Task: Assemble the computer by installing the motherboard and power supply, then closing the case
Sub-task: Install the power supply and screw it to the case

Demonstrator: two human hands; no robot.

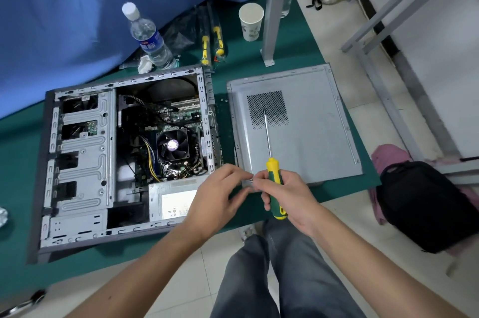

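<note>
**Screw could slip before it reaches the case**

Right hand (285,195) grips the screwdriver (275,182); left hand (217,193) pinches a tiny screw (252,179) at its fingertips. The open case (77,162) lies at nine o'clock, the side panel (311,123) at twelve. Fumbled, the screw may drop floorward.

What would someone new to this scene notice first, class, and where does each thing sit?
The open case lies on its side at left on the green table, its fan and wiring showing. Right of it lies the side panel, flat. In front, the right hand holds a yellow-green screwdriver, shaft up, and the left hand meets it at the fingertips.
</note>
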